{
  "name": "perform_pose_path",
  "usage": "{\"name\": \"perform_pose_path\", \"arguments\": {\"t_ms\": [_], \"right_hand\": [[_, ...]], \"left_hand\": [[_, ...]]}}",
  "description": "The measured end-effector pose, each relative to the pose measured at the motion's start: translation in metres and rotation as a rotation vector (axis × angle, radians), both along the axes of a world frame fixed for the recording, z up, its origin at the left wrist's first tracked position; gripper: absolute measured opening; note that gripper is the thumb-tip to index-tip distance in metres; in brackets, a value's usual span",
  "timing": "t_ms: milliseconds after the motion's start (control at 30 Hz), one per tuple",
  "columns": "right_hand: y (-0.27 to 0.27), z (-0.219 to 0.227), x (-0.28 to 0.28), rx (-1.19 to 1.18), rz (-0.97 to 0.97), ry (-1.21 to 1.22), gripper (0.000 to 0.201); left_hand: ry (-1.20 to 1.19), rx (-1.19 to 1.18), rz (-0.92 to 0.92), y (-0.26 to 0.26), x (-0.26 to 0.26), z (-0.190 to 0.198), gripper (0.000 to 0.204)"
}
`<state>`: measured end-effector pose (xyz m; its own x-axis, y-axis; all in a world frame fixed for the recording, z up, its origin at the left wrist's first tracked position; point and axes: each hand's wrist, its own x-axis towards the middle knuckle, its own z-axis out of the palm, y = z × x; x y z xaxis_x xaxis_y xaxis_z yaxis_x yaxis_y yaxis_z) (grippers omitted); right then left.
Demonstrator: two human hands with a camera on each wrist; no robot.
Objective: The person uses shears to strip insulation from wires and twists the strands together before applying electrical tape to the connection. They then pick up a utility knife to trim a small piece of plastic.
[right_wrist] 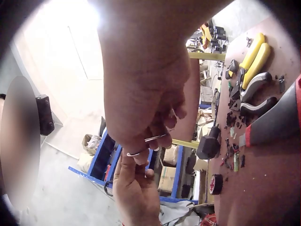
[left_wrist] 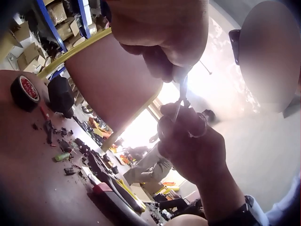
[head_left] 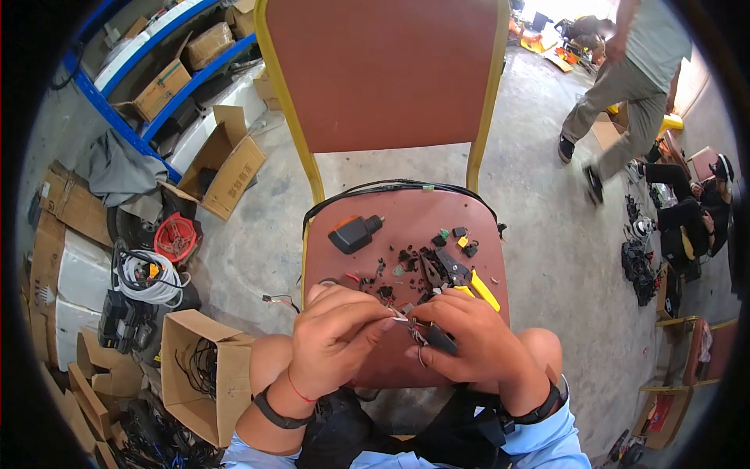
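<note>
Wires (head_left: 406, 316), thin and partly hidden, sit between the two hands just above the near edge of the chair seat (head_left: 367, 367), which carries the work. The left hand (head_left: 336, 332) pinches the wire ends with curled fingers (head_left: 375, 320), thumb and forefinger pressed together on them. The right hand (head_left: 469, 336) curls round a small dark connector (head_left: 440, 340) that the wires lead into, and its fingers (head_left: 449, 309) close over it; a thin metal piece shows between the two hands in the left wrist view (left_wrist: 181, 96) and in the right wrist view (right_wrist: 157, 138).

On the seat beyond the hands lie yellow-handled pliers (head_left: 476, 285), grey-handled cutters (head_left: 437, 270), scattered small black and green connector parts (head_left: 453, 234) and a black box with an orange end (head_left: 353, 233). A black cable (head_left: 391, 186) loops along the back of the seat. A roll of black tape (left_wrist: 24, 92) lies on the seat too. Cardboard boxes (head_left: 199, 367) stand on the concrete floor to the left, blue shelving (head_left: 133, 86) behind them. Another person (head_left: 625, 86) walks at the upper right.
</note>
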<state>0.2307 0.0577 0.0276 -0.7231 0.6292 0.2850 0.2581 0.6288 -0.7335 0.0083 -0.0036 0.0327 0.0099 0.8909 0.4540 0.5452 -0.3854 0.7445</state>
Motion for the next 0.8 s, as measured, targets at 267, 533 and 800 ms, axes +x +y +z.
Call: {"name": "perform_pose_path", "arguments": {"t_ms": [267,533,800], "right_hand": [[-0.002,0.005,-0.002,0.041,-0.032,-0.04,0.038],[-0.001,0.001,0.0,-0.164,-0.077,-0.145,0.033],[0.01,-0.019,0.002,-0.264,-0.377,-0.543,0.029]], "left_hand": [[0.16,0.068,0.048,0.002,0.0,-0.002,0.016],[0.197,0.019,0.043,0.008,-0.002,-0.013,0.012],[0.209,-0.317,-0.003,0.038,-0.011,-0.059,0.014]]}}
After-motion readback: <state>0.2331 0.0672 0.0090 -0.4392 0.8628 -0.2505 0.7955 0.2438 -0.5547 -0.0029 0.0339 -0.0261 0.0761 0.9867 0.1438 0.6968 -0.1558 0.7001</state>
